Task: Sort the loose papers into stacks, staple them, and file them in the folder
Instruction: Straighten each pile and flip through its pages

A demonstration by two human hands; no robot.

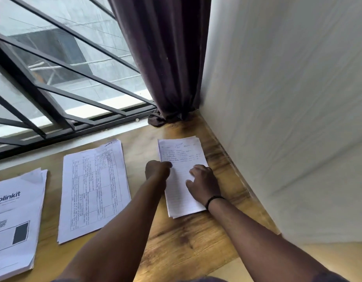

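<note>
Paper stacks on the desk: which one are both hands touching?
The handwritten lined stack nearest the wall; the table-printed stack and the blinkit stack lie untouched.

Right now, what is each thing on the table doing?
Handwritten stack: flat, both hands on it.
Table stack: flat, untouched.
Blinkit stack: flat, edges uneven.
Left hand: closed, at the stack's left edge.
Right hand: pressing down.
Curtain: drawn aside.

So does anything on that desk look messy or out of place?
Mostly tidy. The blinkit stack on the left is fanned, its sheet edges uneven. The table-print stack and the handwritten stack under both hands look squarer. No stapler or folder shows.
</note>
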